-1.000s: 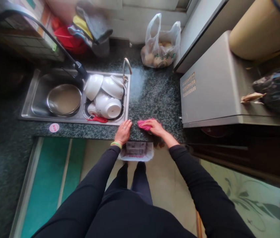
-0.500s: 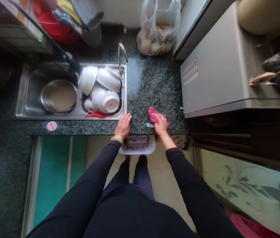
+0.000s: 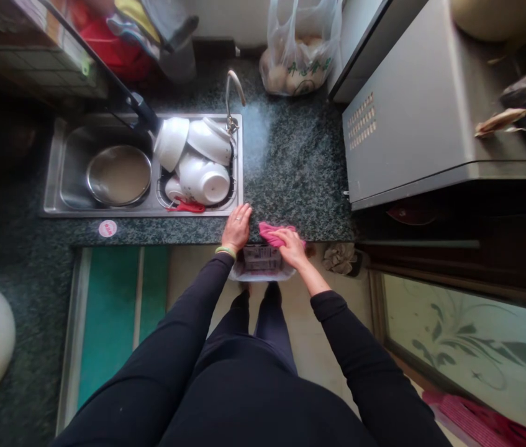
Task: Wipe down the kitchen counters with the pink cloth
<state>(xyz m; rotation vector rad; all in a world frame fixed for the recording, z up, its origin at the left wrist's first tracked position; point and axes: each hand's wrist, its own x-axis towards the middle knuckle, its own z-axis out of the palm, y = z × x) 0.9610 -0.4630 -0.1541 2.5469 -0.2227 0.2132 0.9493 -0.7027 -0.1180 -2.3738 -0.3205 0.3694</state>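
Observation:
My right hand (image 3: 292,248) is closed on a pink cloth (image 3: 271,233) at the front edge of the dark speckled countertop (image 3: 300,167). Part of the cloth is hidden under the fingers. My left hand (image 3: 236,228) rests on the counter edge by the sink's right corner, its fingers stretched out and holding nothing. Just below the edge, between the two hands, is a lined bin (image 3: 267,274) with printed paper showing inside.
The steel sink (image 3: 51,186) holds a round metal bowl (image 3: 119,176) of cloudy liquid and a rack of white bowls (image 3: 213,186). A faucet (image 3: 231,99) rises at its right. A bag of round items (image 3: 296,68) stands behind; a grey metal appliance (image 3: 407,118) is to the right.
My right hand has swept the pink cloth leftward and closer to the counter's front edge. The small shiny blue scrap beside it no longer shows. My left hand stays at the edge.

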